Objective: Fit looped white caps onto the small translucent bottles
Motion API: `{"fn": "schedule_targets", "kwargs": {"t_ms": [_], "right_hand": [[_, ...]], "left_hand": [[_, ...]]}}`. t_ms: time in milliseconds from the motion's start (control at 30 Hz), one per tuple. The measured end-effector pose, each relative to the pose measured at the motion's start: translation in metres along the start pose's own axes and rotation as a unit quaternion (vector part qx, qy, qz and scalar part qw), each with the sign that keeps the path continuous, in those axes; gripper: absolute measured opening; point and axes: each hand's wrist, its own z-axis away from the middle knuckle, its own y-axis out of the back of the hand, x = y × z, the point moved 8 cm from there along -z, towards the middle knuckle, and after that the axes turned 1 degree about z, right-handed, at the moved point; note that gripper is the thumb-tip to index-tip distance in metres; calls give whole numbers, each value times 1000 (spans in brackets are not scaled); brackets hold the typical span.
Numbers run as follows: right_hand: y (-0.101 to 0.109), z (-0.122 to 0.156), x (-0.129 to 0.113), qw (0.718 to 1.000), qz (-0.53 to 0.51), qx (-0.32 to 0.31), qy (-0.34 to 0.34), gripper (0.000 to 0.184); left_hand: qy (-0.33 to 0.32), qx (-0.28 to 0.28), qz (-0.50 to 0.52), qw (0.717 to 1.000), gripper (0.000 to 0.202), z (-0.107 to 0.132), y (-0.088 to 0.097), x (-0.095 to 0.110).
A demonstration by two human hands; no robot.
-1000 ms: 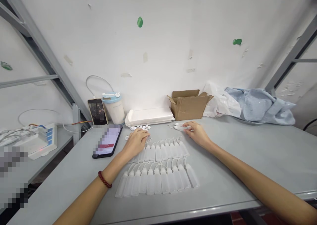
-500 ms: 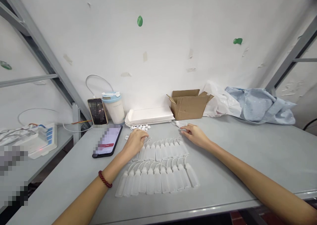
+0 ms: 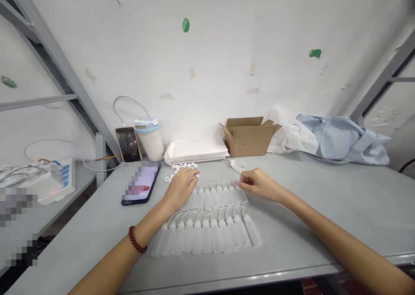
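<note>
Two rows of small clear squeeze bottles with thin bent spouts lie on the grey table (image 3: pixel 292 226): a front row (image 3: pixel 205 236) and a back row (image 3: pixel 218 197). My left hand (image 3: pixel 180 187) is over the left end of the back row, beside a pile of small white caps (image 3: pixel 183 167). Its thumb and index finger are apart, with small white bits visible near the gap. At the right end of the back row, my right hand (image 3: pixel 259 183) has its fingers curled together by the last spout; what they pinch is hidden. Loose bottles (image 3: pixel 236 165) lie just beyond it.
A phone (image 3: pixel 142 183) lies left of the caps; another phone (image 3: pixel 129 144) leans near a lidded cup (image 3: pixel 151 141). Along the wall are a white tray stack (image 3: pixel 197 150), an open cardboard box (image 3: pixel 248 140), a white plastic bag (image 3: pixel 292 133) and blue cloth (image 3: pixel 343 137).
My right hand has drawn back from the loose bottles towards the back row's right end, its fingers curling in. My left hand has shifted slightly right, thumb and finger now apart.
</note>
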Motion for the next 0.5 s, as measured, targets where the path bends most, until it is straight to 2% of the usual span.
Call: {"fn": "schedule_targets", "kwargs": {"t_ms": [100, 200, 500], "right_hand": [[-3, 3, -6, 999, -11, -42, -1, 24], [-7, 4, -4, 997, 30, -68, -5, 26], [-14, 2, 12, 992, 103, -65, -44, 32]], "left_hand": [[-30, 1, 10, 1000, 17, 5, -1, 14], [-65, 3, 8, 998, 16, 10, 0, 26], [-94, -7, 27, 995, 16, 13, -5, 39]]}}
